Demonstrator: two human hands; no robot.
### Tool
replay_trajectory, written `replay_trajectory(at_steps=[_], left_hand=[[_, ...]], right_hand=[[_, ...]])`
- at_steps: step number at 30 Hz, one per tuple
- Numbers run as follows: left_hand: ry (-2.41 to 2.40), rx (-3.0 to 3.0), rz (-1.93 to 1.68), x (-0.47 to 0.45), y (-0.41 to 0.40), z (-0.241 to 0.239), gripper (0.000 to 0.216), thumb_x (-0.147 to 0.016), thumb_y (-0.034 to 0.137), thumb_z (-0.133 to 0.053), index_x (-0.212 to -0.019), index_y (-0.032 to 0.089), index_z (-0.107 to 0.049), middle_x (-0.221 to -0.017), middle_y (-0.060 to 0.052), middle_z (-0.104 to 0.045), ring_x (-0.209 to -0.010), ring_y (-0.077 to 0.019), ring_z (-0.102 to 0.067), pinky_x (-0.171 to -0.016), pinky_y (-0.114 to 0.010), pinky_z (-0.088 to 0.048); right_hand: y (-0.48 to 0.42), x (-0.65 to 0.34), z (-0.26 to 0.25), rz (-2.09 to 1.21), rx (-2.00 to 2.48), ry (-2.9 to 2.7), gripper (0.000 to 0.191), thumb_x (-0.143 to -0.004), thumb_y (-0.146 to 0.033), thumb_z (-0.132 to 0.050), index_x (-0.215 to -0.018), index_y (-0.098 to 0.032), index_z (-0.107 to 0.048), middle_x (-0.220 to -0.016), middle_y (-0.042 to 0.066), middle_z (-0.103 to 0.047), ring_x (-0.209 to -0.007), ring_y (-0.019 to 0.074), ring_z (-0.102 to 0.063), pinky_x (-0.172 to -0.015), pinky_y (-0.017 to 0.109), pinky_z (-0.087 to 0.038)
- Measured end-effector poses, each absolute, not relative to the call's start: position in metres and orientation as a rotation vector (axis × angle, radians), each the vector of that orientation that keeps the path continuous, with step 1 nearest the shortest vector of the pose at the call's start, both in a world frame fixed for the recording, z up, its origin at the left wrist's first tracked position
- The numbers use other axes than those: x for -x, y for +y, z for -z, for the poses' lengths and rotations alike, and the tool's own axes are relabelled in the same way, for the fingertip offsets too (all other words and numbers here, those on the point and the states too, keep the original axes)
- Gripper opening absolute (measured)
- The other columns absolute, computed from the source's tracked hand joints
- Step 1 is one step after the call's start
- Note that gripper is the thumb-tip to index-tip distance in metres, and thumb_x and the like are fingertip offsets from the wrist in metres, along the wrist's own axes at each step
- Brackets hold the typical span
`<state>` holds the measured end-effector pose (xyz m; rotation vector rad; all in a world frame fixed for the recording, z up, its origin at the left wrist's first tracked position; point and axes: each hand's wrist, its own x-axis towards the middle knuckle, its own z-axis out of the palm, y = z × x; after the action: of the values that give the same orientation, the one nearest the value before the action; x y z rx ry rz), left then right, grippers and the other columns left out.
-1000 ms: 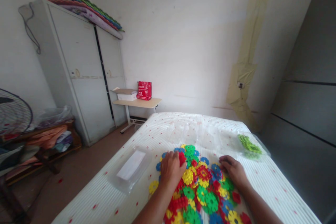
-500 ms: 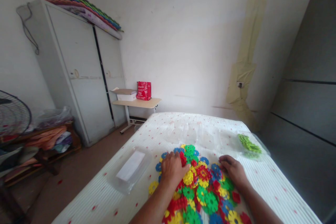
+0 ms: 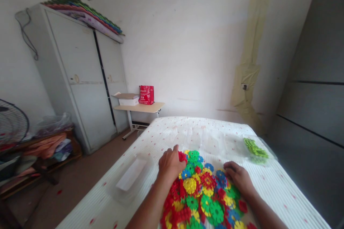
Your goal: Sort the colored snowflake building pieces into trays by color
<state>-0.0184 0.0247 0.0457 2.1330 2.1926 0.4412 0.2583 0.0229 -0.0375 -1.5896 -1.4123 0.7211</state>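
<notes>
A pile of flat plastic snowflake discs [image 3: 204, 193], red, yellow, green and blue, lies on the white dotted bedsheet [image 3: 204, 132] in front of me. My left hand [image 3: 170, 164] is raised slightly at the pile's far left edge, fingers curled round a red disc [image 3: 182, 156]. My right hand [image 3: 238, 177] rests on the right side of the pile with its fingers bent down onto the discs; whether it grips one is hidden.
A clear plastic box [image 3: 130, 177] lies on the bed to the left. A clear bag of light green pieces [image 3: 255, 149] sits at the right. Beyond the bed stand a grey wardrobe [image 3: 80, 78], a small table [image 3: 139, 108] with a red bag [image 3: 146, 94], and a fan [image 3: 10, 121].
My left hand has lifted off the pile and shifted left with a red disc in its fingers. The camera tilted slightly. My right hand has barely moved.
</notes>
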Motion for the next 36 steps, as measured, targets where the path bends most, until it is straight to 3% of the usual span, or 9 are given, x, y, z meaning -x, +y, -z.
replay_trajectory(at_steps=[6,17,25,30,36], left_hand=[[2.272,-2.224,-0.456,0.029,0.09,-0.078,0.059,-0.074,0.035,-0.051,-0.13,0.026,-0.035,-0.11,-0.01,-0.058,-0.103,-0.0258,-0.054,-0.081,-0.035,-0.04],[2.33,-2.18,-0.255,0.014,0.147,-0.053,0.039,-0.068,0.031,-0.053,-0.106,0.022,-0.057,-0.11,-0.011,-0.063,-0.11,-0.0278,-0.048,-0.091,-0.046,-0.03],[2.334,-2.198,-0.246,0.015,0.143,-0.057,0.033,-0.068,0.04,-0.053,-0.091,0.02,-0.065,-0.104,-0.011,-0.066,-0.108,-0.0294,-0.049,-0.091,-0.047,-0.03],[2.239,-2.303,-0.367,0.011,0.118,-0.075,0.03,-0.077,0.033,-0.044,-0.094,0.019,-0.065,-0.103,-0.012,-0.066,-0.106,-0.0276,-0.051,-0.089,-0.044,-0.033],[1.821,-2.507,-0.41,-0.022,0.048,-0.068,0.023,-0.078,0.033,-0.046,-0.083,0.028,-0.068,-0.09,0.001,-0.069,-0.09,-0.0173,-0.058,-0.079,-0.027,-0.04]], right_hand=[[0.023,-0.258,0.037,-0.689,1.578,-1.446,0.024,-0.063,-0.038,-0.046,-0.07,-0.022,-0.062,-0.061,-0.001,-0.065,-0.055,0.0175,-0.058,-0.056,0.027,-0.045],[0.022,-0.258,0.037,-0.706,1.589,-1.457,0.022,-0.064,-0.037,-0.046,-0.07,-0.022,-0.061,-0.06,-0.002,-0.063,-0.057,0.0169,-0.056,-0.056,0.026,-0.042],[0.019,-0.254,0.03,-0.745,1.582,-1.422,0.024,-0.061,-0.038,-0.046,-0.069,-0.021,-0.06,-0.054,-0.002,-0.059,-0.054,0.0164,-0.053,-0.053,0.027,-0.041],[0.019,-0.253,0.027,-0.757,1.562,-1.405,0.023,-0.06,-0.038,-0.046,-0.068,-0.022,-0.06,-0.053,-0.002,-0.059,-0.052,0.0164,-0.054,-0.052,0.027,-0.04],[0.018,-0.252,0.027,-0.731,1.568,-1.397,0.023,-0.06,-0.038,-0.046,-0.069,-0.021,-0.06,-0.054,-0.002,-0.06,-0.052,0.0159,-0.054,-0.052,0.027,-0.041]])
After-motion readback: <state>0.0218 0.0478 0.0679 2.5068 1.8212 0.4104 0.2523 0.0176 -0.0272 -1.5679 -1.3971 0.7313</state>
